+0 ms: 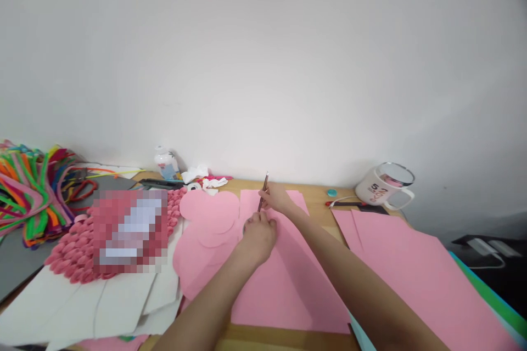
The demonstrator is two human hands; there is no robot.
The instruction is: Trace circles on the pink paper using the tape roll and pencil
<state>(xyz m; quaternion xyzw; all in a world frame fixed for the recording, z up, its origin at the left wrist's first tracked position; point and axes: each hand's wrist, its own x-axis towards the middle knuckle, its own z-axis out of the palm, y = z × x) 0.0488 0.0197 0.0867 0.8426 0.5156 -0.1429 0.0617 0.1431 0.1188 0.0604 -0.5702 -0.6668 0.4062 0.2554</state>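
A pink sheet of paper point(288, 285) lies in front of me on the wooden table. My right hand point(278, 197) grips a dark pencil point(264, 192) near the sheet's far edge; its point end is hidden behind my left hand. Resting on the same sheet, my left hand point(260, 237) has its fingers curled down. A small dark edge shows beside its thumb, but what it belongs to is hidden. Left of the hands, pink rounded cut-outs point(209, 211) overlap on the sheet, with a larger rounded pink piece point(193, 263) below them.
More pink sheets point(403, 263) lie at right, near a white mug point(385, 186). To the left are white sheets point(119, 307) under a textured pink piece point(74, 255), partly blurred. Colourful pipe cleaners point(37, 192) and a white bottle point(167, 163) stand further back.
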